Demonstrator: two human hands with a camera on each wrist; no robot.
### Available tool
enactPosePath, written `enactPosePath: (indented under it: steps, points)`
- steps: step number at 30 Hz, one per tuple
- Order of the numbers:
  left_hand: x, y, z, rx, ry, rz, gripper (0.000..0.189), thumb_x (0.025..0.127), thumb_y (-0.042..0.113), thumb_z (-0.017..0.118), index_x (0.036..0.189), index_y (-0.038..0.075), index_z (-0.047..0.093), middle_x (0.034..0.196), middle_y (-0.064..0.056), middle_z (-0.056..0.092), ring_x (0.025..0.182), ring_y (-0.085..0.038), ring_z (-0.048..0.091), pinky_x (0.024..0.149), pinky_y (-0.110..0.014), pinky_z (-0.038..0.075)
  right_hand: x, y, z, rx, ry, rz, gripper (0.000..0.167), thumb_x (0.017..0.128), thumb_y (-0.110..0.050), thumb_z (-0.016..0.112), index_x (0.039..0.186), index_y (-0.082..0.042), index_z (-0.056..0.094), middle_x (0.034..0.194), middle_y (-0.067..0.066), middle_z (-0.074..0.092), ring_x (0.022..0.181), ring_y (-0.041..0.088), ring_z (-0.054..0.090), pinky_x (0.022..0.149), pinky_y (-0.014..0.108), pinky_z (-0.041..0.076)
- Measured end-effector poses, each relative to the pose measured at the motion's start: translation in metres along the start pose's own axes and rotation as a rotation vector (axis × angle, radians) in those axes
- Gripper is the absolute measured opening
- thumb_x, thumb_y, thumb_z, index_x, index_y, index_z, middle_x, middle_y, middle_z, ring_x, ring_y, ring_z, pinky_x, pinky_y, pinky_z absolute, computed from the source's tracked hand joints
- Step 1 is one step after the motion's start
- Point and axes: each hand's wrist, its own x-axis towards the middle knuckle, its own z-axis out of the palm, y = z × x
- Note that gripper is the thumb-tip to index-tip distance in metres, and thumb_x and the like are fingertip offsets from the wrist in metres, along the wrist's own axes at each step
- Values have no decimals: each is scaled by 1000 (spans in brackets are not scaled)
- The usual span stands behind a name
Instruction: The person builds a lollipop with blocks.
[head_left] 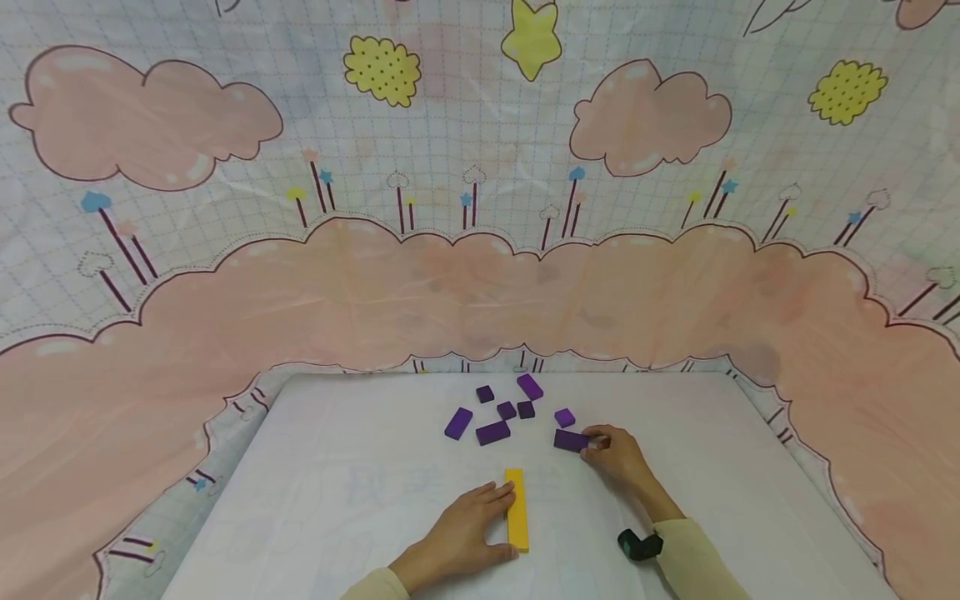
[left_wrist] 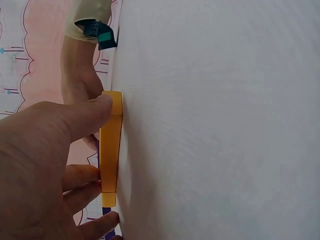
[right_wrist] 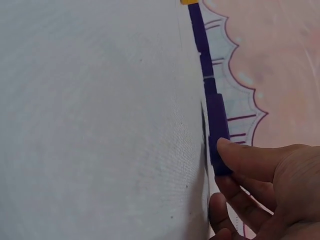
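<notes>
A yellow bar [head_left: 516, 510] lies lengthwise on the white table. My left hand [head_left: 472, 527] rests against it from the left, the thumb at its near end and fingertips on its far part. In the left wrist view the thumb touches the end of the yellow bar [left_wrist: 110, 155], and fingers show beyond it. Farther right, my right hand [head_left: 618, 457] pinches the right end of a purple rectangular block [head_left: 570, 440]. Thumb and fingers hold the end of that purple block [right_wrist: 220, 160] in the right wrist view. Just behind it is a small purple block [head_left: 565, 417].
Several more purple pieces lie toward the back, among them oblong blocks [head_left: 492, 432] and small cubes [head_left: 506, 410]. Another oblong block [head_left: 530, 386] is near the table's back edge. A dark wrist device [head_left: 641, 546] sits at the right sleeve. Patterned cloth [head_left: 480, 292] hangs behind the table.
</notes>
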Motion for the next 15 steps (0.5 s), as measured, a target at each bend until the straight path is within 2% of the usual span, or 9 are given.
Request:
enactPosePath:
  steps: [15]
  points:
    - [-1, 2, -2, -31, -28, -22, 74, 83, 56, 70, 144, 18, 51, 154, 8, 43, 142, -24, 42, 117, -45, 36, -13, -13, -2, 2, -14, 4, 34, 80, -12, 78, 114, -10, 71, 108, 11, 68, 90, 21, 56, 70, 27, 46]
